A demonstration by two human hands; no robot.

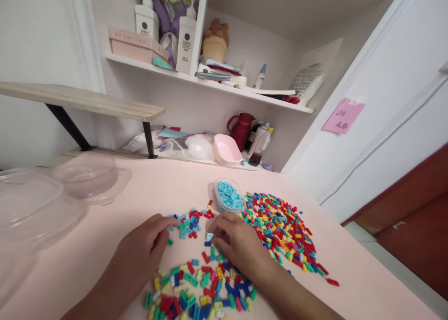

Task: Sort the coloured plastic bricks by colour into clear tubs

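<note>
Small toy bricks in many colours lie on the pale pink tabletop. My left hand (pixel 149 243) reaches its index finger to the edge of a small mixed cluster of bricks (pixel 189 223); its other fingers curl loosely and hold nothing visible. Across from it, my right hand (pixel 238 240) is curled, thumb and forefinger closed about a light blue brick (pixel 209 237) at the tabletop. Just beyond the right hand stands a clear plastic tub (pixel 217 202) filled with light blue bricks (pixel 229 195). Nearest me, a spread of mixed bricks (pixel 196 282) lies between my forearms.
A large heap of mixed bricks (pixel 280 226) lies right of the tub. Several clear containers (pixel 31 203) are at the left. A wooden rack (pixel 87 103) stands behind them. On the back shelf are a pink tub (pixel 227 149) and a red jug (pixel 242 131).
</note>
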